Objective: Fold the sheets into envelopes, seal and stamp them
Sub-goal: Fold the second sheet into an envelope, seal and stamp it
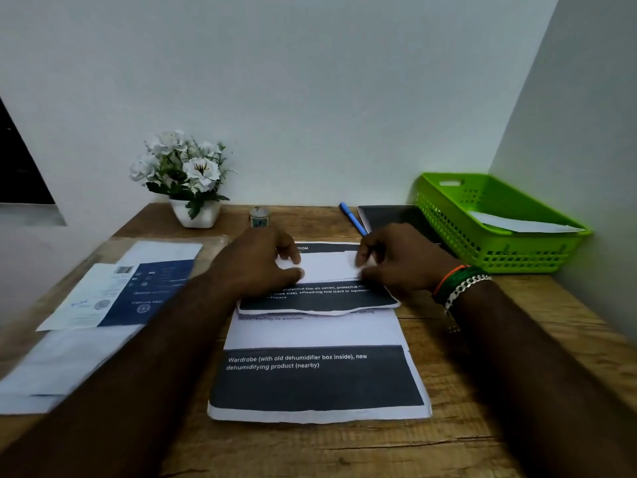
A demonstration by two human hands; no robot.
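Head view: both hands work mid-counter on a partly folded sheet (319,294), which lies on top of a printed sheet (317,377) with dark text bands. Left hand (256,262) rests on the fold's left end, fingers (293,272) loosely curled, thumb and forefinger pinching the white flap's edge. Right hand (396,260) mirrors it at the right end, fingers bent down onto the flap; exact pinch hard to tell. More printed papers (113,298) lie to the left on the wooden counter (465,391). Green basket (499,232) at right holds a white folded piece. Small glue pot (259,215), blue pen (352,218), flower pot (194,212) along the wall.

Judgement: paper is light and limp and slides easily on the sheet beneath; best held at the flap's two ends, then pressed flat along the crease.
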